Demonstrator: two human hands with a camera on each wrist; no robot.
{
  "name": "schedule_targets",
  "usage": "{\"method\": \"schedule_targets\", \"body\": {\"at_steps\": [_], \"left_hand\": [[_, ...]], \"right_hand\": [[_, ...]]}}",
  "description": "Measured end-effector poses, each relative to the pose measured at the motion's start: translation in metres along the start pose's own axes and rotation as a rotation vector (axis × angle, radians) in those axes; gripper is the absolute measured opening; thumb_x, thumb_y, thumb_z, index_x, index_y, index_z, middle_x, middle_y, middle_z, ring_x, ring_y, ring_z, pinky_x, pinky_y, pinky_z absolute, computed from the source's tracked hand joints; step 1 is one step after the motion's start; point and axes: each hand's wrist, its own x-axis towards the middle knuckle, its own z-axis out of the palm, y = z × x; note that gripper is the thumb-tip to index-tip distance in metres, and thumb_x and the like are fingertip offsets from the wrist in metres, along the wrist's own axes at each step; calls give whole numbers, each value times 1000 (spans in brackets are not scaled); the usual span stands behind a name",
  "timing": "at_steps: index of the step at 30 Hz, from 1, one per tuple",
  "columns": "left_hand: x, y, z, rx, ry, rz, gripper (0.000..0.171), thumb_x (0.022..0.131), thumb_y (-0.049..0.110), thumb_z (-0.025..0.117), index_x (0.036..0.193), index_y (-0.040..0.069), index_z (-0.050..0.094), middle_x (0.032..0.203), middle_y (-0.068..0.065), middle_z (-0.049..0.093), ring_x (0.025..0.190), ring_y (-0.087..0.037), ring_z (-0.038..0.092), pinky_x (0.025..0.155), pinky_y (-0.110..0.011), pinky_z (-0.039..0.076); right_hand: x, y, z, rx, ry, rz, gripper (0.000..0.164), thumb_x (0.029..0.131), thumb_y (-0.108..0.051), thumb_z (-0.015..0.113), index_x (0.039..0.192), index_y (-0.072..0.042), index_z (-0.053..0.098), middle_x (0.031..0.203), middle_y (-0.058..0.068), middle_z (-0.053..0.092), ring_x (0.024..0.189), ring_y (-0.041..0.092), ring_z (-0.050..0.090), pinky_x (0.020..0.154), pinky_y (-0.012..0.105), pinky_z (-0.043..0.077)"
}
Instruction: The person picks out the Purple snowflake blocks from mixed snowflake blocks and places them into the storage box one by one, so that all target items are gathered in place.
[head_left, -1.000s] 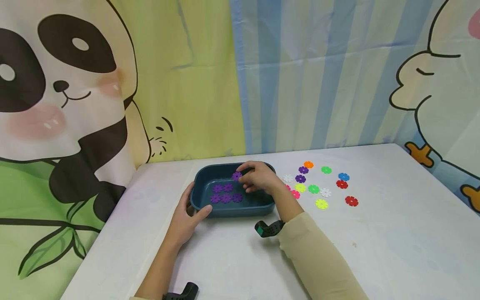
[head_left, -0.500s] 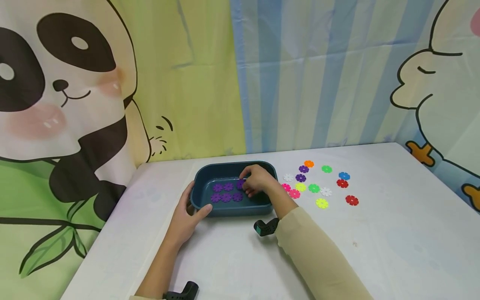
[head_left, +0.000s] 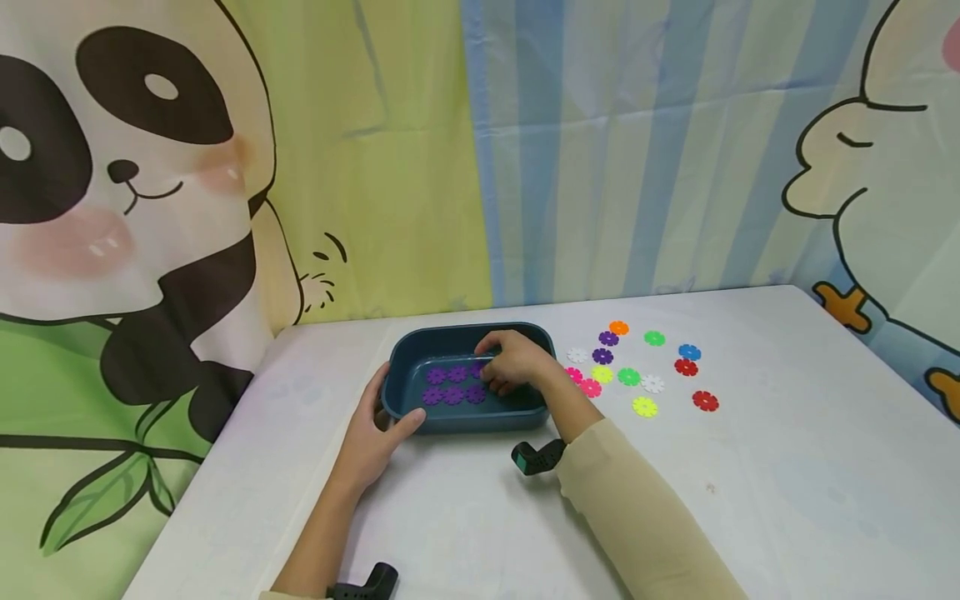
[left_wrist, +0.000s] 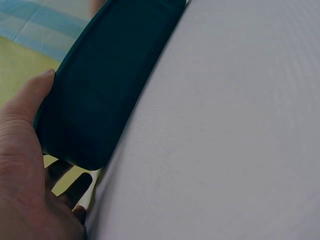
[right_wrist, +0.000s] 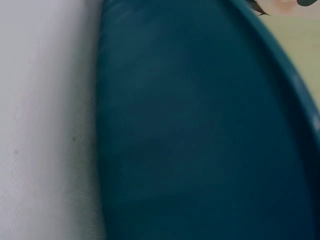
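A blue rectangular basin stands on the table, tilted in the left wrist view only by the camera angle. My left hand grips its left end, thumb over the front corner of the rim and fingers round the side. Inside lie several flower-shaped purple snowflake discs in two rows. My right hand reaches into the basin and pinches one more purple snowflake disc at the right end of the upper row; the fingers partly cover it. The right wrist view shows the basin wall, with no hand visible.
Right of the basin, loose snowflake discs lie scattered: orange, dark purple, green, yellow, pink, red, blue and white. A printed curtain hangs behind the white table.
My right hand has lowered the purple disc from above the basin floor to the end of the upper row, then shifted it slightly left. The left hand keeps its grip on the basin.
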Motion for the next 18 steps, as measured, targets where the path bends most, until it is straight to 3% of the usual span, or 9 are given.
{"method": "schedule_targets", "body": {"at_steps": [5, 13, 18], "left_hand": [[1, 0, 0, 11, 4, 1, 92, 94, 36, 76, 166, 31, 19, 171, -7, 27, 153, -36, 35, 125, -56, 27], [1, -1, 0, 10, 4, 6, 92, 93, 36, 76, 166, 30, 20, 170, -7, 28, 153, -36, 36, 125, -56, 28], [0, 0, -1, 12, 2, 5, 92, 94, 37, 76, 166, 30, 19, 170, -9, 28, 152, -37, 36, 125, -57, 27]], "right_hand": [[-6, -2, -4, 47, 3, -60, 43, 96, -6, 69, 138, -3, 59, 99, 20, 73, 77, 24, 70, 70, 36, 63], [-24, -2, -13, 73, 14, -147, 41, 97, -14, 70, 137, -11, 60, 115, 23, 72, 88, 31, 72, 78, 42, 63], [-35, -1, -20, 64, 4, -214, 41, 98, -16, 69, 138, -11, 60, 114, 24, 70, 92, 36, 71, 80, 43, 62]]}}
